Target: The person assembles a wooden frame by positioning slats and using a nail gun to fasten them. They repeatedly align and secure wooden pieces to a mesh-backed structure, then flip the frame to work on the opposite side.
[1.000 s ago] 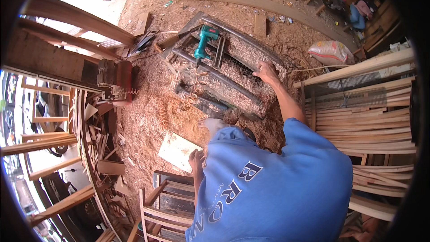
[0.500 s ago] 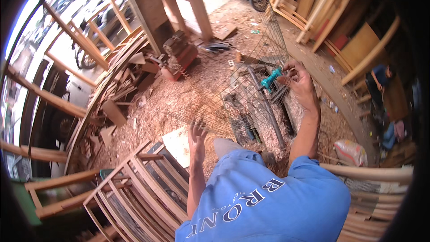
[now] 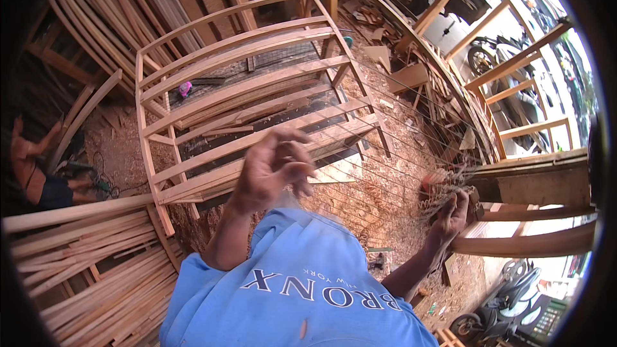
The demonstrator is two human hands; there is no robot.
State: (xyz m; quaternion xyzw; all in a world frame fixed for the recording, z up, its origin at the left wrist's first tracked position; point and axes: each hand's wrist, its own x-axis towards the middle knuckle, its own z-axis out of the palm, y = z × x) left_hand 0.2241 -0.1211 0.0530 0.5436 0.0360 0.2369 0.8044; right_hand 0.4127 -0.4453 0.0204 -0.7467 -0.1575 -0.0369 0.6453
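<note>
Swings round from the nail gun to face the slatted wooden frame (image 3: 254,86), apparently shifting the work there. Pinches wire mesh (image 3: 393,160) in the right hand (image 3: 450,217), stretched over shavings (image 3: 347,202) beside the frame; curls the left hand (image 3: 273,170) half closed before it, too blurred to tell whether gripping.

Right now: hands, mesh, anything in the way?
Left hand curled, blurred, grip unclear. Right hand pinching wire mesh. Slatted wooden frame close ahead of left hand.

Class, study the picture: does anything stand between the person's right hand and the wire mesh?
Nothing visible does: the right hand holds the wire mesh directly. The slatted wooden frame stands off to the left.
</note>
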